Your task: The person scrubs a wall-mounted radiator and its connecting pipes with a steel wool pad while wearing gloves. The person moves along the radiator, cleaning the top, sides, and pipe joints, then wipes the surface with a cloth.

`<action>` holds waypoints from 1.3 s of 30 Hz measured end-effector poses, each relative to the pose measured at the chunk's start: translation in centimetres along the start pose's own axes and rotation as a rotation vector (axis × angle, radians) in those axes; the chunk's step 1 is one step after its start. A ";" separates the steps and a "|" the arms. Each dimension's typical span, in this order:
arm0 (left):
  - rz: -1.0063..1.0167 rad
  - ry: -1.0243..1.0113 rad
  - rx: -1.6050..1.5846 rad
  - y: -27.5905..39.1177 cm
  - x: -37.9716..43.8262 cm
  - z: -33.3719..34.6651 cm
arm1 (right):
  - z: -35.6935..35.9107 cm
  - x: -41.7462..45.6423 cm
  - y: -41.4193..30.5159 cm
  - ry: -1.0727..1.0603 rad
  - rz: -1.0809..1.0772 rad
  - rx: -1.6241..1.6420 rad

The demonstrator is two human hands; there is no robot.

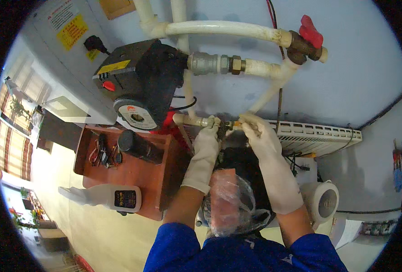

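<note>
Both hands wear whitish long-cuffed gloves and reach to a low pipe run against the wall. My left hand (208,139) closes around the white pipe (195,120), close to a dark fitting (224,126). Just right of it, my right hand (260,136) has curled fingers beside a small yellowish fitting (237,124). Whether those fingers grip the fitting or only touch it is hard to see. Below and between my forearms lies an orange-brown flat piece (224,200) with clear plastic film (250,197) around it.
A dark circulation pump (146,74) joins pipework above my left hand; a red-handled valve (306,44) sits upper right. A white radiator (318,132) extends rightward. On a reddish-brown wooden cabinet (102,178) are a black cylinder (139,147), keys (105,156) and a white bottle (105,199).
</note>
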State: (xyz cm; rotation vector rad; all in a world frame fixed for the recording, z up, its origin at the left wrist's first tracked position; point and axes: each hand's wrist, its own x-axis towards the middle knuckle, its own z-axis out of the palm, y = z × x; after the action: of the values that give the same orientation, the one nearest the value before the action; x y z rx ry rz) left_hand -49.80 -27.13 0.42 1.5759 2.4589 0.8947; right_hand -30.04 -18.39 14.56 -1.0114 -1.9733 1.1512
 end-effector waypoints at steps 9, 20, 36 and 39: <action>-0.773 0.146 -0.876 -3.0 -2.1 1.8 | -1.2 -0.5 -0.8 -0.047 0.068 -0.062; -1.116 0.191 -1.798 4.5 -2.4 -4.3 | 2.2 -0.9 1.8 -0.246 -0.054 -0.021; -0.531 0.068 -1.697 5.4 -13.4 -9.6 | 12.9 7.5 -0.9 -0.394 -0.082 -0.752; -0.543 0.069 -1.685 5.3 -13.8 -10.7 | 11.5 8.1 -2.3 -0.680 -0.176 -1.096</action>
State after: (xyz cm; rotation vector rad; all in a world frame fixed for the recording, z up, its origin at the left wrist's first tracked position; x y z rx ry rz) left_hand -43.14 -41.94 8.79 0.2332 1.0298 1.9332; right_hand -44.06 -16.98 12.91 -0.9273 -3.2996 0.2129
